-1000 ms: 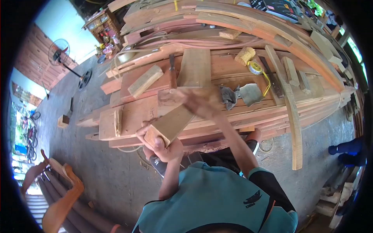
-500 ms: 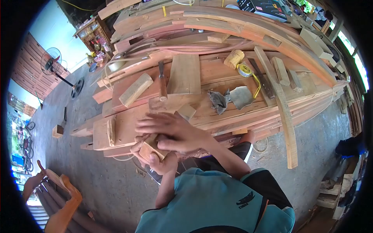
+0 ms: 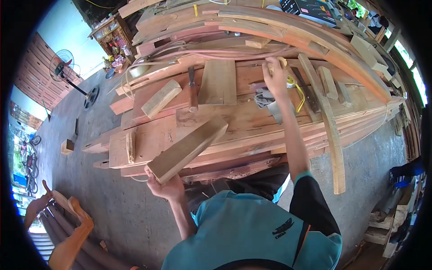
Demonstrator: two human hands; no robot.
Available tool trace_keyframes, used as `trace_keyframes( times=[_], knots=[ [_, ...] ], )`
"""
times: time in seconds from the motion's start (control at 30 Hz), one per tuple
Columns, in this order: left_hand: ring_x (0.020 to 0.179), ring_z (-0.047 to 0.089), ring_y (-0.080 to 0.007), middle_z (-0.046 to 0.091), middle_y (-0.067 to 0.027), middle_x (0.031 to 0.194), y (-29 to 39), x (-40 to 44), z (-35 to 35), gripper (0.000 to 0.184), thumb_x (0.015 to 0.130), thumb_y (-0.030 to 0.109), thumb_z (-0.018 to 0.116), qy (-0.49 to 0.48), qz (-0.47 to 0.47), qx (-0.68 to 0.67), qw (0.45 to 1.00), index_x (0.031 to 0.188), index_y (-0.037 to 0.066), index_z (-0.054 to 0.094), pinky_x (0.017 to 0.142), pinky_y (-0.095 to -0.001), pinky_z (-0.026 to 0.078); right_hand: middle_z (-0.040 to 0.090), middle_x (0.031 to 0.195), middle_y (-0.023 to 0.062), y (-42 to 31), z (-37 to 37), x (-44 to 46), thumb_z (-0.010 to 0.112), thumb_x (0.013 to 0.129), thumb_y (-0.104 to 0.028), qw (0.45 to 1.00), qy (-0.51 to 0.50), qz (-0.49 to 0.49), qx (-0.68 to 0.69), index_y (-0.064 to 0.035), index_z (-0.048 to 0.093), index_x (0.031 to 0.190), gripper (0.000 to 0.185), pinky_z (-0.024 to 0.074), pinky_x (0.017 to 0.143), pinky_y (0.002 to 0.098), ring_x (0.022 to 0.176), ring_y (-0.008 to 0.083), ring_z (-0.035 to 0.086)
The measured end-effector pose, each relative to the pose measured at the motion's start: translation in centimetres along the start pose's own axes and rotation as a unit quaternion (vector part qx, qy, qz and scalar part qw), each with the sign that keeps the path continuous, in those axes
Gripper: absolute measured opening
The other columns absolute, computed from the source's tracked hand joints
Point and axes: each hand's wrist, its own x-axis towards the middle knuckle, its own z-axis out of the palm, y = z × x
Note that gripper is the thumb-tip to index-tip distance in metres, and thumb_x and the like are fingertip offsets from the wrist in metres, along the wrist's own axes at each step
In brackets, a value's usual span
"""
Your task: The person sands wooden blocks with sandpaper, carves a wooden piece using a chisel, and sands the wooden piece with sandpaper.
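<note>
My left hand (image 3: 166,186) grips the near end of a tapered wooden block (image 3: 189,149), whose far end reaches over the stacked boards (image 3: 252,118). Farther off, my right hand (image 3: 275,77) is at the yellow wooden block, beside the tape measure (image 3: 290,82); its fingers look curled around the block, largely covering it. Below that wrist lie a grey cloth (image 3: 263,98) and a sheet of sandpaper (image 3: 275,111). A chisel (image 3: 193,92) with a wooden handle lies left of a flat board (image 3: 218,83).
A long thin strip (image 3: 332,135) overhangs the stack's front edge at the right. Small offcuts (image 3: 328,83) lie near it. Another block (image 3: 161,99) rests at the left. A standing fan (image 3: 67,74) and a carved wooden piece (image 3: 76,225) are on the left side.
My right hand has left the block in my left hand and moved up and right to the yellow block. The held block now shows its full length.
</note>
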Motion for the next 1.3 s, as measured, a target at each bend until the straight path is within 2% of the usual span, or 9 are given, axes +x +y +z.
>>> trace_keyframes(
  times=[0.3,0.47,0.63,0.73,0.77,0.83,0.9,1.13,1.3],
  knots=[
    [0.116,0.043,-0.0301,0.053,-0.0129,0.111,1.8,-1.0,-1.2,0.028,0.079,0.024,0.056,0.026,-0.179,0.018,0.983,0.103,0.009,0.050,0.093,-0.0479,0.042,0.054,0.101,0.0124,-1.0,-1.8,-10.9,0.063,0.073,-0.022,0.937,-0.179,0.044,-0.298,-0.0127,0.052,0.107,0.037,0.0388,0.084,0.0469,0.097,0.0339,0.051],
    [0.115,0.045,-0.0295,0.054,-0.0125,0.109,1.4,-1.4,-0.1,0.021,0.075,0.014,0.056,-0.021,-0.151,-0.010,0.988,0.095,0.010,0.051,0.091,-0.0484,0.044,0.061,0.084,0.0070,2.8,-1.1,-6.9,0.058,0.077,-0.016,0.959,-0.148,0.240,0.019,-0.0040,0.058,0.100,0.026,0.0469,0.074,0.0350,0.079,0.0254,0.060],
    [0.114,0.046,-0.0301,0.055,-0.0123,0.107,1.4,-1.8,0.8,0.020,0.071,0.010,0.054,-0.017,-0.147,-0.014,0.989,0.091,0.009,0.051,0.092,-0.0467,0.044,0.063,0.090,0.0067,-2.8,-4.3,-1.2,0.054,0.077,-0.014,0.780,0.070,0.431,0.449,-0.0001,0.058,0.098,0.026,0.0472,0.070,0.0297,0.078,0.0171,0.061],
    [0.110,0.048,-0.0293,0.055,-0.0115,0.102,1.2,-2.0,1.4,0.020,0.071,0.011,0.053,0.000,-0.135,-0.003,0.991,0.091,0.008,0.051,0.092,-0.0434,0.043,0.060,0.101,0.0093,-5.6,-2.9,-4.7,0.051,0.075,-0.012,0.814,-0.060,0.360,0.451,-0.0012,0.057,0.100,0.028,0.0458,0.079,0.0287,0.093,0.0174,0.057],
    [0.107,0.050,-0.0286,0.055,-0.0110,0.101,1.0,-2.0,1.3,0.020,0.071,0.012,0.052,0.003,-0.128,0.009,0.992,0.091,0.008,0.050,0.092,-0.0423,0.042,0.058,0.106,0.0087,-7.8,-2.7,-4.9,0.050,0.075,-0.008,0.935,-0.183,0.177,0.245,-0.0012,0.057,0.102,0.029,0.0435,0.087,0.0297,0.104,0.0193,0.053],
    [0.103,0.051,-0.0271,0.055,-0.0100,0.098,0.5,-2.4,1.3,0.020,0.074,0.015,0.052,-0.004,-0.094,0.045,0.995,0.092,0.008,0.050,0.091,-0.0408,0.041,0.052,0.114,0.0115,-12.0,-0.9,-9.9,0.053,0.079,-0.010,0.874,-0.398,0.142,0.240,-0.0080,0.053,0.108,0.029,0.0344,0.096,0.0378,0.115,0.0297,0.044],
    [0.100,0.053,-0.0254,0.055,-0.0088,0.095,-0.1,-2.6,1.6,0.019,0.079,0.020,0.051,-0.026,-0.034,0.092,0.995,0.093,0.007,0.049,0.090,-0.0401,0.041,0.050,0.119,0.0135,-16.4,0.7,-13.0,0.051,0.082,-0.013,0.959,-0.244,0.030,0.142,-0.0075,0.054,0.110,0.029,0.0313,0.099,0.0416,0.119,0.0310,0.040],
    [0.096,0.054,-0.0194,0.056,-0.0081,0.094,1.5,-2.6,4.8,0.033,0.093,0.037,0.038,0.082,-0.129,0.061,0.986,0.097,0.006,0.049,0.084,-0.0351,0.044,0.042,0.132,0.0095,-26.0,-4.7,-9.0,0.050,0.083,-0.015,0.836,-0.400,-0.064,0.370,-0.0091,0.051,0.120,0.037,0.0248,0.104,0.0396,0.125,0.0280,0.034],
    [0.090,0.056,-0.0224,0.058,-0.0111,0.087,0.9,-2.1,4.0,0.035,0.093,0.039,0.037,0.073,-0.095,0.091,0.989,0.086,0.006,0.049,0.084,-0.0359,0.044,0.042,0.130,0.0153,-14.3,0.7,-11.1,0.052,0.081,-0.008,0.898,-0.290,0.152,0.292,-0.0044,0.051,0.117,0.036,0.0292,0.103,0.0388,0.122,0.0306,0.038]
  ],
)
